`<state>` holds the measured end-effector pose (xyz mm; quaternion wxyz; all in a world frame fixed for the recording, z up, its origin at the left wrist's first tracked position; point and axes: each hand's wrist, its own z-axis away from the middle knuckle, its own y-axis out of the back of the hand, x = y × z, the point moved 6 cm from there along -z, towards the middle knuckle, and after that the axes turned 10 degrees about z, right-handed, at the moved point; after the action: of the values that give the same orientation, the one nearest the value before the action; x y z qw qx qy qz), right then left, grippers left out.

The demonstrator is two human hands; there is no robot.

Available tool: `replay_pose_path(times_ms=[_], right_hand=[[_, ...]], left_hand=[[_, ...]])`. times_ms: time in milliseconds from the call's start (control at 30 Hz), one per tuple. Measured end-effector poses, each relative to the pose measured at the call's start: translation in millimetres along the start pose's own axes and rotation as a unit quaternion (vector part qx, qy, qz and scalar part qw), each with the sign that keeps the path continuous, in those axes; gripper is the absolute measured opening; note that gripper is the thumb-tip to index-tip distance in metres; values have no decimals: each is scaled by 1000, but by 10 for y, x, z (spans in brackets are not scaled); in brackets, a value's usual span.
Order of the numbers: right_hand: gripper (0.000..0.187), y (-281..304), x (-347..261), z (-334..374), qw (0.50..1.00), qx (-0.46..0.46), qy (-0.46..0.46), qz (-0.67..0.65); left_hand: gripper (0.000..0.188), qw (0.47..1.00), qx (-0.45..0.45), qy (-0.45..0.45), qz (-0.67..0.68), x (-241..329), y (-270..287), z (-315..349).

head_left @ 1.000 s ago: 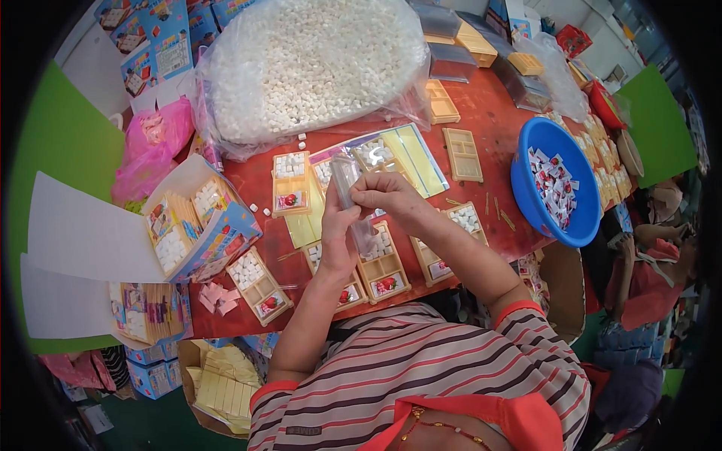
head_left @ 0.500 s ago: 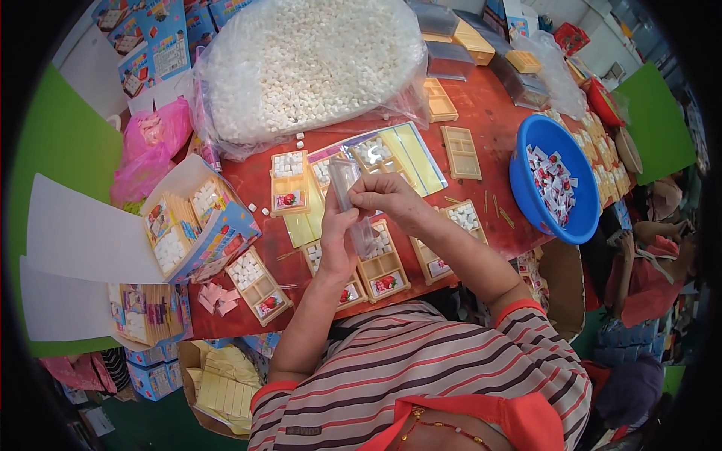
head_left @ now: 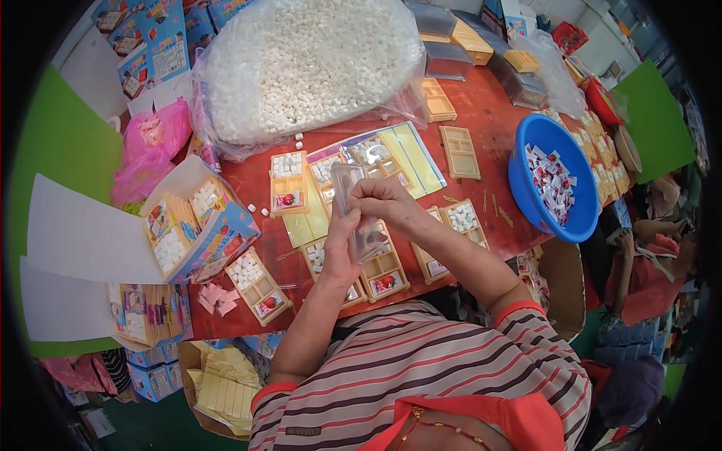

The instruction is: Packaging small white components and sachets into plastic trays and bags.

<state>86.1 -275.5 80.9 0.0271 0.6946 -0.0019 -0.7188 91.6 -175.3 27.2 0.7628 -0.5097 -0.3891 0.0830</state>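
Observation:
Above the trays, my left hand (head_left: 341,252) and my right hand (head_left: 385,204) are both closed on a clear plastic cover (head_left: 346,180). The cover stands tilted, and its lower end shows below my right hand. Beneath it lie small tan compartment trays with white cubes and strawberry-printed packets. One such tray (head_left: 289,183) stands left of my hands, another (head_left: 259,286) near the front edge, and one (head_left: 385,270) just under my wrists. My forearms partly hide other trays. Behind my hands, a yellow printed sheet (head_left: 421,158) lies under some trays.
A large bag of white cubes (head_left: 316,68) fills the table's back. At right stands a blue basin (head_left: 519,177) of small packets. An open box (head_left: 218,244) of filled trays is at left, beside pink slips (head_left: 218,298). An unfilled tray (head_left: 460,152) lies near the basin.
The clear cover has turned slightly between my hands, and its lower end sits a little differently. My hands have barely shifted; the trays stay in place.

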Motion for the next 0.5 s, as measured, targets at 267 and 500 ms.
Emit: replay_pose_path(times_ms=[267, 500], right_hand=[[12, -10, 38, 45, 995, 12, -77, -62], [18, -41, 32, 87, 994, 47, -82, -62]], left_hand=[[37, 997, -2, -11, 71, 33, 30, 58], [39, 999, 12, -17, 30, -10, 43, 87]])
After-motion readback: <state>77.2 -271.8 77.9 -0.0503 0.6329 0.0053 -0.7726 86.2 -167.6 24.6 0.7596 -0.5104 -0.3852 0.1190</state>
